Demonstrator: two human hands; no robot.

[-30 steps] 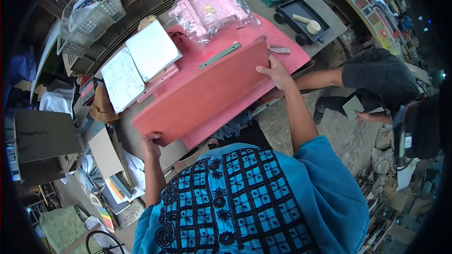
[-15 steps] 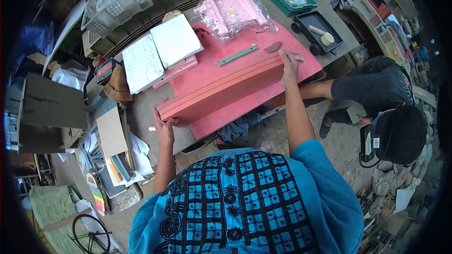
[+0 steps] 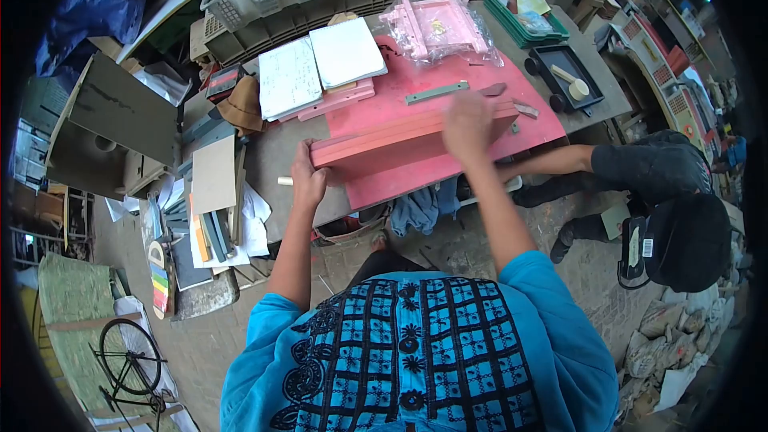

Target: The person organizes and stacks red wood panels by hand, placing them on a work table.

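A stack of flat red boards (image 3: pixel 384 154) stands on its long edge on the pink tabletop sheet (image 3: pixel 512 144), near the front. My left hand (image 3: pixel 308 174) is closed round the left end of the stack, thumb on the near face. Toward the right part of the boards, my right hand (image 3: pixel 470 126) is smeared by motion; its fingers cannot be made out, nor whether it touches them. Behind the boards lies a grey-green strip (image 3: pixel 436 93) with a hole near its end. Small dark pieces (image 3: pixel 526 110) lie by the right end of the stack.
Open notebooks (image 3: pixel 348 52) rest on pink parts, beside plastic-wrapped pink pieces (image 3: pixel 440 28). Back right are a green basket (image 3: pixel 524 32) and a black tray (image 3: pixel 588 84). Another person (image 3: pixel 656 164) in a dark cap is close on the right. Boards and papers (image 3: pixel 214 176) crowd the left.
My right hand has left the right end of the boards and moved left along them, now blurred. My left hand keeps its grip. The camera view has shifted.
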